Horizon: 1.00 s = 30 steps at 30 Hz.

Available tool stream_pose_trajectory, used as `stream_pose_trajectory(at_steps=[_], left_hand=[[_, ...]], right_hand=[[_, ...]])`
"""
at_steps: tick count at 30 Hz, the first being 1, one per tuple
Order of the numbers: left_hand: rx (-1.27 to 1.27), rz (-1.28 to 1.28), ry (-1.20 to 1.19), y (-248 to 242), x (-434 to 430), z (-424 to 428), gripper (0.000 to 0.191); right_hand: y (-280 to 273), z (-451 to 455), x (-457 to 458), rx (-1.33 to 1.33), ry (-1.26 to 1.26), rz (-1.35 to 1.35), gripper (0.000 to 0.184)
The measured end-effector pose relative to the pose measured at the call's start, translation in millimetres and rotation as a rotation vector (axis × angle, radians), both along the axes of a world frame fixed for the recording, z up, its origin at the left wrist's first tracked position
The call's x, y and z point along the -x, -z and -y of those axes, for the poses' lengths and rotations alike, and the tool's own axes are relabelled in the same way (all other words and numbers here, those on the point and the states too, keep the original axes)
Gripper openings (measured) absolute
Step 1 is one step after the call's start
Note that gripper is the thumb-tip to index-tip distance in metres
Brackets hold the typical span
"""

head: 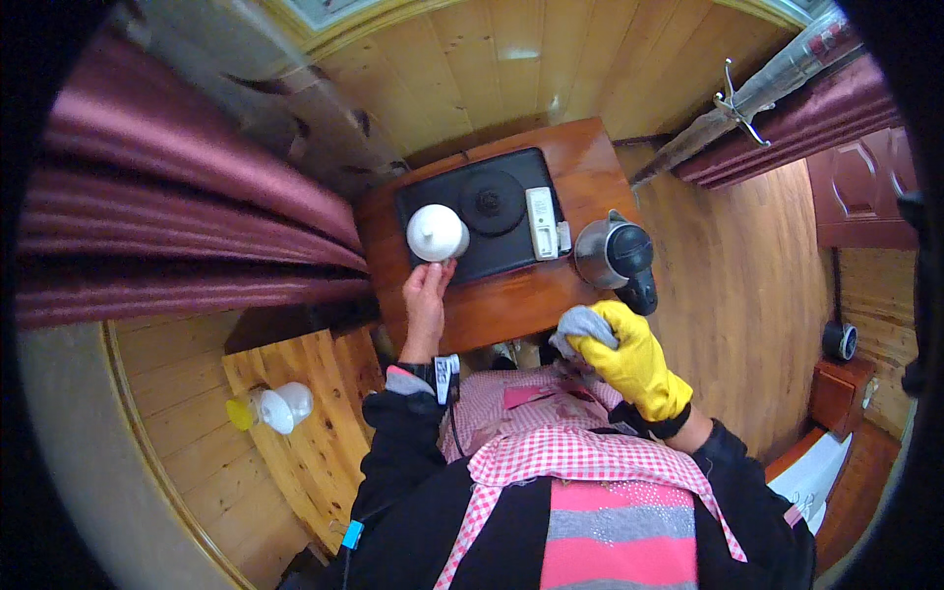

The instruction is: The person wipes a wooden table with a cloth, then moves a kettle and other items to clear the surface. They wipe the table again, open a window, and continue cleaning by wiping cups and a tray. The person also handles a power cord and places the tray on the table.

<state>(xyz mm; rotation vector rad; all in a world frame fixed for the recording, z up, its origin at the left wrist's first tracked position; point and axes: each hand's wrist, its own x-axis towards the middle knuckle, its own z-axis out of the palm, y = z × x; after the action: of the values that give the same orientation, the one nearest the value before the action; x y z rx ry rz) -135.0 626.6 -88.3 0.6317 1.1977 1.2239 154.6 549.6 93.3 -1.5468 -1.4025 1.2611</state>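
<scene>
My bare left hand (425, 299) is at the near side of a white lidded cup (436, 233), its fingertips closed against the cup's lower edge; the exact grip is partly hidden. The cup stands on the left part of a black tray (483, 267). In a yellow glove, my right hand (633, 361) grips a bunched grey cloth (584, 329) in front of my apron, just off the table's near edge. A steel electric kettle (601, 254) with a black lid and handle is just beyond the glove, at the right of the brown wooden table (479, 317).
The tray also bears a round black kettle base (490, 203) and a white power strip (542, 221). Left stands a lower wooden surface (310, 405) with a plastic container (295, 405). Purple curtains (199, 214) hang at left; a wrapped pole with hooks (737, 110) is at right.
</scene>
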Motion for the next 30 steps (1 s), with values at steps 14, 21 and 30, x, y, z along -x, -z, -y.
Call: stream_pose_trajectory(at_steps=[14, 21, 30], left_hand=[[-0.034, -0.413, 0.106, -113.4, 34.9, 91.6, 0.039], [-0.082, -0.536, 0.132, -140.1, 56.8, 110.0, 0.036], [-0.338, -0.719, 0.229, -181.4, 70.8, 122.7, 0.029]], right_hand=[[-2.0, -15.2, 138.1, -0.665, -0.26, 0.176, 0.03], [-1.7, -2.9, 147.7, -0.6, -0.168, 0.034, 0.028], [-34.0, -11.9, 132.9, -0.239, -0.096, 0.033, 0.024]])
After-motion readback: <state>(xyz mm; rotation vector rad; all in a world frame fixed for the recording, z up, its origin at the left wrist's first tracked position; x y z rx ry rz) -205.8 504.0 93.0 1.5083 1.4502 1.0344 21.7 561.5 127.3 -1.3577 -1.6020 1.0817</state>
